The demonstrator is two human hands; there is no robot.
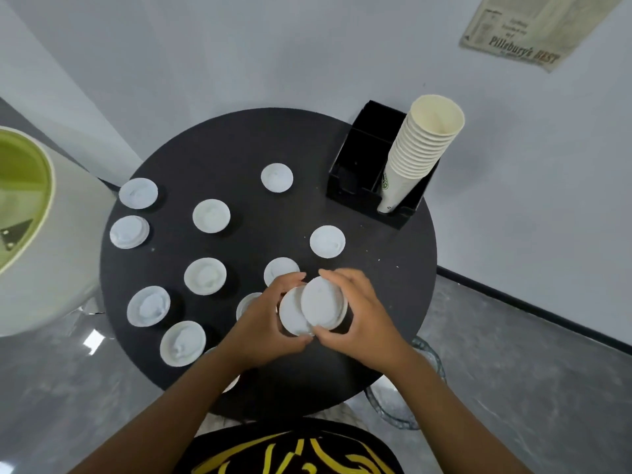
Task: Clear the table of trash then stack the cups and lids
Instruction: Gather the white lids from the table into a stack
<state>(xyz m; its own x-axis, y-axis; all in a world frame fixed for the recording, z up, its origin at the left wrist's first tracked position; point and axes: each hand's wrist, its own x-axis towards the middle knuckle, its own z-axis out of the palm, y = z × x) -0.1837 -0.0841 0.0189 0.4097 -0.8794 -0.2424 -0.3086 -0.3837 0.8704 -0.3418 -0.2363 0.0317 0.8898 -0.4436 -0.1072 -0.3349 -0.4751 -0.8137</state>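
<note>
Bringing two lids together over the near middle of the round black table (239, 138), and I can see both hands working as a pair. My left hand (263, 323) curls round the lower white lid (292, 314), fingers on its far rim, thumb under the near edge. My right hand (355, 313) grips the upper white lid (323, 302), which overlaps the lower one and sits tilted, not yet seated flat. I judge that the offset is deliberate: you lay one rim over the other, then slide it until they nest.

Loose lids are scattered across the tabletop, each lying flat and apart from its neighbours: one at the far middle (277, 177), one to the right (327, 241), two at the left edge (138, 193) and (129, 231), more down the near left (148, 306) and (183, 343). One lid (278, 270) lies just beyond my left fingers, another is partly hidden under my left wrist.

The paper cups (420, 152) are already nested in one tall stack, leaning in the right compartment of the black organizer (355, 165) at the far right of the table. So I judge the cup half is done, and the lids are the job in hand. A green-lined bin (24, 186) stands off the table to the left. I see only small specks on the table, no obvious trash.
</note>
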